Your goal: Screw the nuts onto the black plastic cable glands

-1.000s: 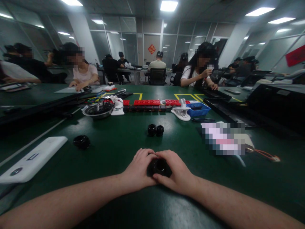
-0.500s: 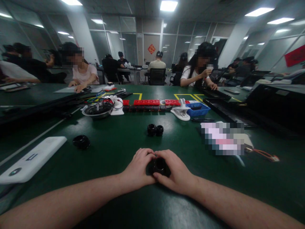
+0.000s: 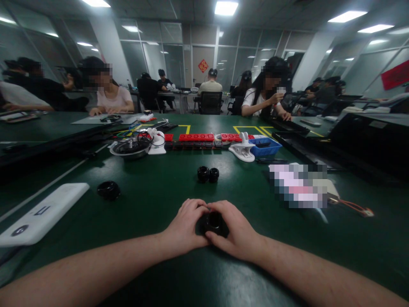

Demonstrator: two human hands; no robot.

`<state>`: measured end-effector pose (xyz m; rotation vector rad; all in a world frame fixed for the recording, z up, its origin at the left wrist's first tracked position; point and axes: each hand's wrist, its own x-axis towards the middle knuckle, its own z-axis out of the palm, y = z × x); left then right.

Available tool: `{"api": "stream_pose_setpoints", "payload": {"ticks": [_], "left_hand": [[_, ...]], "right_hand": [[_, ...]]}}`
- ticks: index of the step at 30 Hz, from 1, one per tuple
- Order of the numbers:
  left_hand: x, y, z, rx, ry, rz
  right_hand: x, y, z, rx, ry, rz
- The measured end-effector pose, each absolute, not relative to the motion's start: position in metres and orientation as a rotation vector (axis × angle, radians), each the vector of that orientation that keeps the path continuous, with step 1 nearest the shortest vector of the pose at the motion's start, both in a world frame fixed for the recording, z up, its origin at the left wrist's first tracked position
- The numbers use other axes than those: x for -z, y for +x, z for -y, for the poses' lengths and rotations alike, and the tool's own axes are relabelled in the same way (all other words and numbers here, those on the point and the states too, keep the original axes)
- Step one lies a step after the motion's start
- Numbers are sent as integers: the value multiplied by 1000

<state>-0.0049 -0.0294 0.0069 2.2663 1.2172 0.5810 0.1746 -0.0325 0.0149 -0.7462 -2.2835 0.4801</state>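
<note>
Left hand (image 3: 185,226) and right hand (image 3: 235,232) are curled around one black tyre-like ring (image 3: 211,226) at the worktop (image 3: 153,183). Beyond, two similar rings (image 3: 203,174) are already set side by side; a fourth ring (image 3: 108,190) is left apart, untouched. Any finished assembly cannot be made out.

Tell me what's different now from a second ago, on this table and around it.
Across the table, a co-worker in a pale pink top has drawn a hand back, leaving a dark item on the pale sheet in plainer view. Nearer, the person's left hand and right hand stay cupped around a black ring-shaped piece; the other black pieces stay put.
</note>
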Motion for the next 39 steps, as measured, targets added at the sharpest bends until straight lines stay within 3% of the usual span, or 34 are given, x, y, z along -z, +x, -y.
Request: {"api": "stream_pose_setpoints", "payload": {"ticks": [5, 12, 19, 29, 39], "left_hand": [[-7, -5, 29, -579, 2255, -1221], [-8, -4, 30, -604, 2261, -1219], [-6, -5, 30, -616, 2255, -1202], [-5, -6, 27, -563, 2295, -1204], [-14, -1, 31, -460, 2288, -1262]], "right_hand": [[-16, 176, 33, -536, -570, 2291], [-14, 175, 31, -488, -801, 2280], [-17, 175, 32, -536, -593, 2286], [-12, 174, 31, -465, -899, 2283], [-12, 176, 32, -537, -630, 2295]]}}
